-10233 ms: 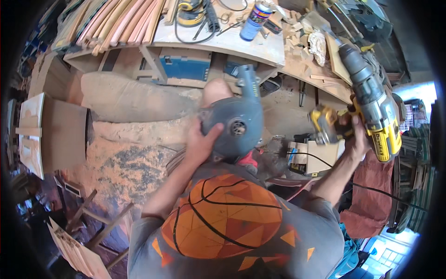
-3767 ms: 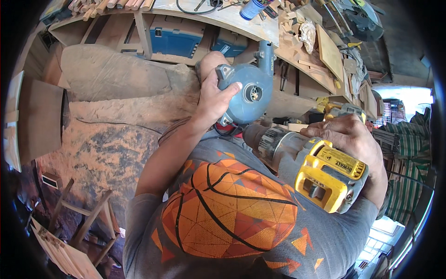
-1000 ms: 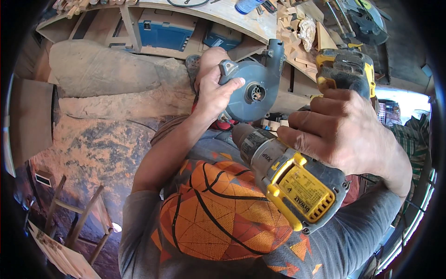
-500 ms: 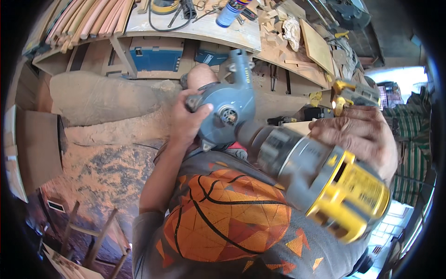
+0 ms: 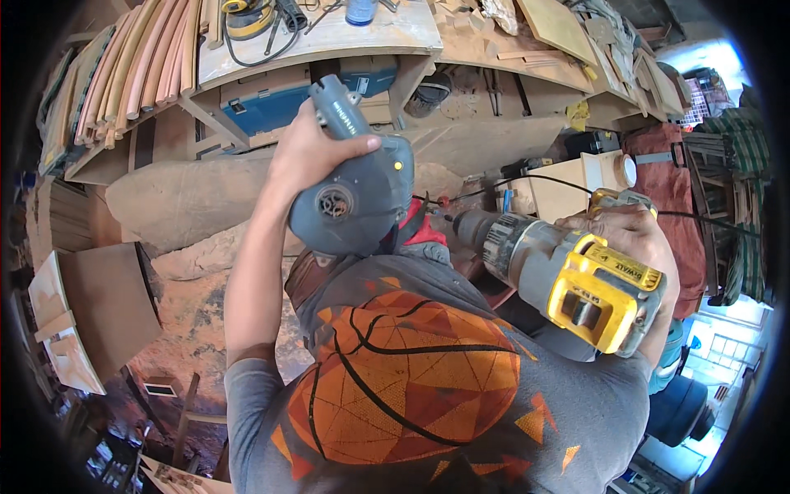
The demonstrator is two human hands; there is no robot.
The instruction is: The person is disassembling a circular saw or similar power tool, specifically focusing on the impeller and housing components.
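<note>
In front of my chest my left hand grips a grey-blue blower with a round body and a short outlet tube. My fingers wrap round the base of the tube, and the thumb lies across it. A round slotted opening shows on the body's face. To the right, my right hand is closed round the handle of a yellow and grey power drill. The drill's chuck points left toward the blower, with a gap between them. Most of the fingers of my right hand are hidden behind the drill.
A workbench at the far side carries a yellow sander, a blue can and several wooden strips. Blue tool cases sit beneath it. A black cord runs behind the drill. A brown board stands at left.
The blower has moved left and turned, its tube now leaning left; my left hand now grips near that tube. The drill's chuck, earlier at the blower's edge, is now apart from it.
</note>
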